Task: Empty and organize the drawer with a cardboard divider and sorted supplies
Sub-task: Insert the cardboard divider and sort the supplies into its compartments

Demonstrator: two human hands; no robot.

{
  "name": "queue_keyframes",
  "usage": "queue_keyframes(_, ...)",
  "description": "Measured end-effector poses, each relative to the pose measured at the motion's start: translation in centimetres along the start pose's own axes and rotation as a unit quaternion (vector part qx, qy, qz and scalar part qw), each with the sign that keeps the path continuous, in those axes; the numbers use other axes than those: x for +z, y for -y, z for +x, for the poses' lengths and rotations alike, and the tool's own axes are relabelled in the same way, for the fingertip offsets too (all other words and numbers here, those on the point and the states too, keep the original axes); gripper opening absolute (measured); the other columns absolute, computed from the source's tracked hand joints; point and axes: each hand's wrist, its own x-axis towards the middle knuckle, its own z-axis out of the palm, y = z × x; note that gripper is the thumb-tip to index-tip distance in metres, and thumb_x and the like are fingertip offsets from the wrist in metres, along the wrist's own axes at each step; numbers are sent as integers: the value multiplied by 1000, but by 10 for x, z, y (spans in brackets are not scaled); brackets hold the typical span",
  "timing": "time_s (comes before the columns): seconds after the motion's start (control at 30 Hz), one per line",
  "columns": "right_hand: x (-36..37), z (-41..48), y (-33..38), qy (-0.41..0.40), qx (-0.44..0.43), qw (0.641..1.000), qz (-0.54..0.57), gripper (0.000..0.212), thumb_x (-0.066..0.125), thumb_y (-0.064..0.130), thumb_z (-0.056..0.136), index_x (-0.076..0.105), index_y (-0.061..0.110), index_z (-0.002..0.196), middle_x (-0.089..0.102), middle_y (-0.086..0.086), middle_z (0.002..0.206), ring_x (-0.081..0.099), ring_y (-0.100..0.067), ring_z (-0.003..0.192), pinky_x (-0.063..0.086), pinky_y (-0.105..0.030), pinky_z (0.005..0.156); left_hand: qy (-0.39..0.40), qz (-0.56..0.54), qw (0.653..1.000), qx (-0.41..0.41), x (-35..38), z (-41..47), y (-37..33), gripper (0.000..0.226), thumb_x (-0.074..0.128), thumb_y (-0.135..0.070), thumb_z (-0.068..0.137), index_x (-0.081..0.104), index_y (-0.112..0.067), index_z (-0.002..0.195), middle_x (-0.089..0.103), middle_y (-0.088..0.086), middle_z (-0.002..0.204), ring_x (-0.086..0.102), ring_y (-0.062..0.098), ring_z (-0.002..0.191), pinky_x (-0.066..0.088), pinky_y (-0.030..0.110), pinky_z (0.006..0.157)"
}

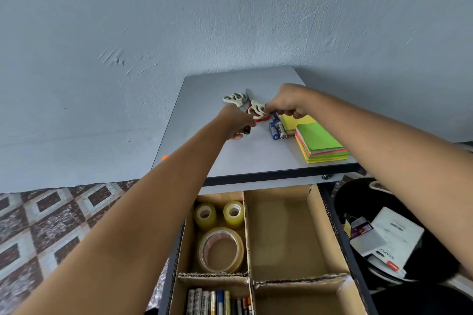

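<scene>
Drawer (344,240) with its brown cardboard divider (247,233) sits open, low and close to the person, well below both hands.

The right hand (286,103) is stretched out over the grey table top (230,158). Its fingers are curled, and they pinch the handle of the cream-handled scissors (257,109). The left hand (236,121) is just beside it, on the other side of those scissors. Its fingers are curled round a small dark thing (247,131); I cannot tell what it is.

Just past the left hand lies a second pair of cream scissors (234,98). Under the right hand lie some blue and silver batteries (277,130). Next to them, below the right wrist, is a stack of bright green, pink and yellow paper squares (321,146).

Further back toward the person, the divider already holds three rolls of clear sticky tape (221,250) in one space. A row of pens and batteries (217,302) fills the space nearest the person.

The step in hand looks like sorting: picking the scissors off the table to put them in the drawer. Next, the hands need to lift them and bring them down. They should go flat into the wide space beside the tape rolls, without knocking the thin cardboard walls.
</scene>
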Motion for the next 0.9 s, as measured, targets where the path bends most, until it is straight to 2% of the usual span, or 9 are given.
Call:
queue_keyframes(0.17, -24, 1, -14, -8, 21, 999, 35, 28, 64, 14, 86, 47, 8, 66, 43, -7, 60, 33, -13, 49, 25, -8, 34, 2, -40, 999, -7, 29, 1, -14, 23, 70, -7, 81, 47, -9, 81, 51, 6, 68, 49, 14, 59, 43, 25, 54)
queue_keyframes(0.3, -22, -1, -22, -5, 14, 1000, 6, 31, 68, 16, 85, 47, 8, 63, 42, -7, 57, 32, -15, 48, 26, -16, 41, -6, 7, 1000, -4, 44, 1, -17, 28, 73, -9, 78, 48, -6, 92, 50, 8, 74, 53, 22, 73, 49, 31, 57)
queue_keyframes(0.4, -16, -3, -22, 4, 8, 1000, -27, 34, 68, 15, 84, 45, 7, 61, 40, -9, 56, 32, -18, 48, 26, -21, 47, -4, 49, 999, -5, 47, -1, -15, 30, 72, -8, 78, 49, -4, 98, 53, 9, 82, 55, 20, 71, 54, 32, 60)
queue_keyframes(0.5, -8, -5, -17, 11, 0, 996, -93, 36, 65, 17, 86, 43, 7, 59, 40, -9, 55, 34, -18, 47, 28, -22, 47, 2, 74, 997, 2, 43, 1, -14, 23, 70, -3, 79, 48, -4, 86, 53, 12, 84, 56, 21, 67, 56, 32, 55)
queue_keyframes(0.6, -3, -8, -10, 15, -10, 984, -176, 38, 63, 20, 88, 44, 7, 58, 42, -8, 55, 37, -19, 46, 30, -23, 44, 14, 93, 996, 0, 34, 0, -13, 26, 67, 0, 80, 43, -6, 71, 52, 14, 77, 56, 25, 65, 57, 41, 72)
queue_keyframes(0.67, 0, -10, -6, -5, -20, 973, -228, 38, 62, 21, 88, 44, 8, 58, 43, -7, 56, 39, -18, 46, 30, -24, 43, 23, 93, 995, -5, 29, -2, -11, 27, 68, 0, 80, 43, -6, 71, 52, 14, 80, 58, 29, 74, 57, 43, 76)
queue_keyframes(0.73, 3, -10, -4, -26, -32, 965, -257, 37, 63, 22, 87, 44, 8, 58, 44, -6, 56, 40, -17, 47, 29, -24, 43, 27, 80, 996, -11, 24, -2, -9, 28, 69, -1, 80, 43, -6, 73, 51, 12, 78, 58, 26, 70, 56, 40, 72)
queue_keyframes(0.9, 8, -6, -2, -21, -36, 970, -240, 36, 66, 20, 84, 44, 8, 58, 44, -7, 56, 40, -18, 46, 28, -23, 43, 33, 32, 998, -44, 14, -4, -3, 27, 69, -1, 81, 43, -6, 77, 51, 12, 81, 55, 21, 67, 55, 35, 68)
